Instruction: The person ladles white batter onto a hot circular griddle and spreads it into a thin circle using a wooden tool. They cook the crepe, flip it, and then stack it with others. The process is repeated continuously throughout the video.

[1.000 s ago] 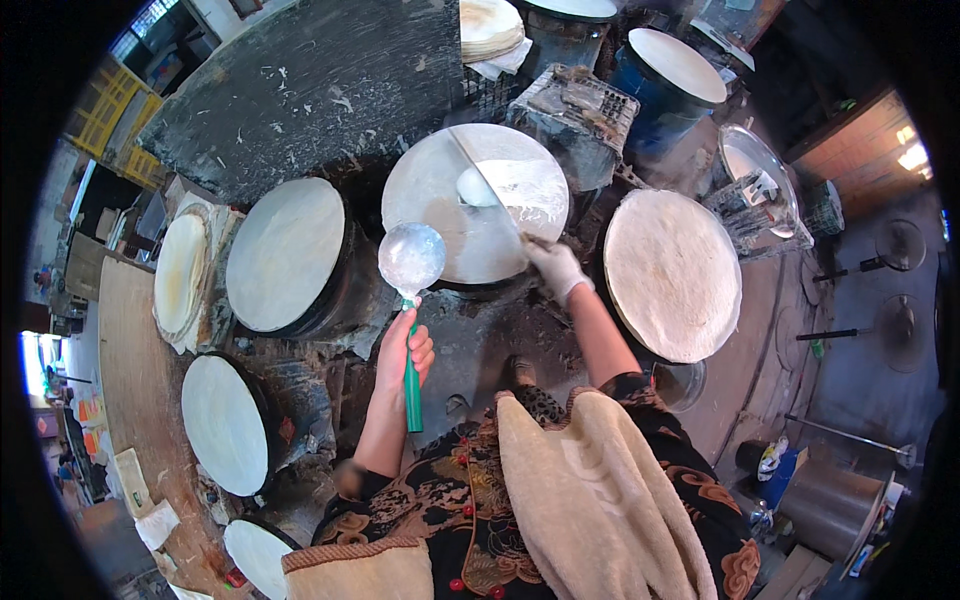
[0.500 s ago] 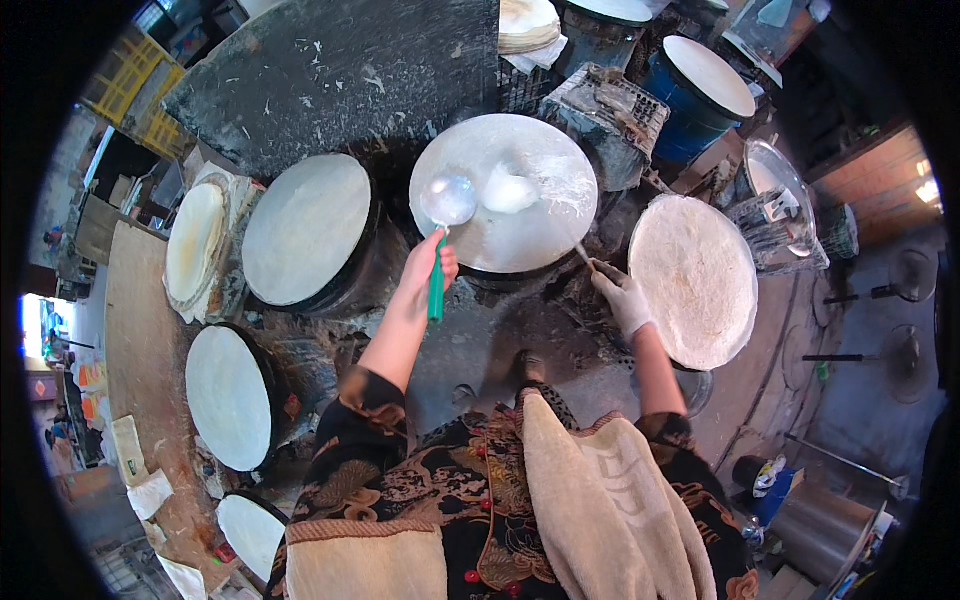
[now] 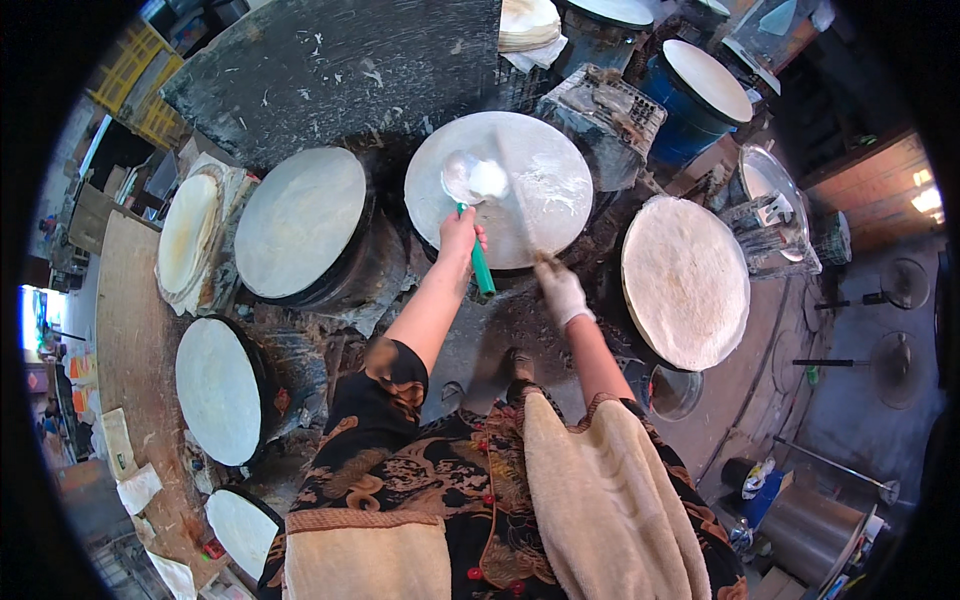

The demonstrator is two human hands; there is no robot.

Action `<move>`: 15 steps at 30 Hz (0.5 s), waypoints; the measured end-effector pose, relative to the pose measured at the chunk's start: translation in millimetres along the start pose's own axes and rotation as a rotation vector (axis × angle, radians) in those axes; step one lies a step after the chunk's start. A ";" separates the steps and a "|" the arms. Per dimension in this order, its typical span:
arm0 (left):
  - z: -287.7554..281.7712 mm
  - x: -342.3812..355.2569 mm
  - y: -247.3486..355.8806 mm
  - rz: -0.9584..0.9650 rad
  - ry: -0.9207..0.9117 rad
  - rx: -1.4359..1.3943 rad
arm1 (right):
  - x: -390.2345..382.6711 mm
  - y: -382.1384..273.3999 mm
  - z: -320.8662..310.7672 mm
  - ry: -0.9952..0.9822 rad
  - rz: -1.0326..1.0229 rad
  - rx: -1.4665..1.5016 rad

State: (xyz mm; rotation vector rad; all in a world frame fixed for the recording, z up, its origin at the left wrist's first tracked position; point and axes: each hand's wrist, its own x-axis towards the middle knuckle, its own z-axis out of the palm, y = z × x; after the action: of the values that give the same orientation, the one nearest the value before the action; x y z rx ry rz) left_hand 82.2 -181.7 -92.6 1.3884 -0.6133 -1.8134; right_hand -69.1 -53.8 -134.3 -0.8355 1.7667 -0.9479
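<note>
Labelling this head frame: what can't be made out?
- Right hand, head view: motion-blurred; its thin stick's tip smears over the centre griddle.
- Ladle in left hand: bowl contents washed out.
- Drum below each griddle: hidden by the plate.
- Frame rim: fisheye black cuts off surroundings.

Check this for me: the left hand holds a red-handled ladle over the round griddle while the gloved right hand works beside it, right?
Not quite. In the head view the ladle in the left hand has a green handle, not red. The rest stands: its bowl is over the round griddle, and the gloved right hand is beside it at the griddle's near edge.
</note>
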 end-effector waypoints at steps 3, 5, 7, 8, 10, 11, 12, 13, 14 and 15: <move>2.6 -2.1 -4.0 -0.105 0.008 -0.228 | -14.8 6.2 41.9 0.009 -0.150 0.032; -11.1 -12.1 1.8 -0.215 -0.094 -0.528 | -23.3 -24.6 23.6 -0.096 0.008 0.031; -45.2 -11.8 13.1 -0.426 -0.444 -0.845 | -21.2 -35.0 1.3 -0.076 0.030 0.101; -56.5 -12.3 13.0 -0.538 -0.623 -0.999 | -18.1 -35.2 -6.3 -0.014 -0.023 0.170; -51.7 -32.9 15.8 -0.283 -0.623 -0.826 | -8.8 -20.9 -13.8 0.104 -0.133 0.136; -50.3 -34.2 17.5 -0.270 -0.608 -0.786 | -3.6 -9.0 -13.7 0.173 -0.180 0.034; -57.1 -35.5 21.1 -0.238 -0.574 -0.744 | -21.0 -26.3 0.0 0.085 -0.043 -0.220; -50.1 -40.5 30.1 -0.329 -0.580 -0.746 | -35.7 -25.4 9.0 0.027 -0.055 -0.271; -39.3 -57.6 42.3 -0.274 -0.569 -0.618 | -47.8 -22.5 18.0 -0.024 -0.059 -0.317; -43.0 -63.0 48.4 -0.214 -0.670 -0.465 | -60.0 -29.8 26.4 -0.112 -0.096 -0.338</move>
State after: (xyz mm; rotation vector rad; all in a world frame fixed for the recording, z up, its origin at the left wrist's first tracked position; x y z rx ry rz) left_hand 144.3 -157.3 -31.7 0.5391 -0.3308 -2.4164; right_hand -20.5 -23.1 -90.9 -1.1733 1.8282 -0.6552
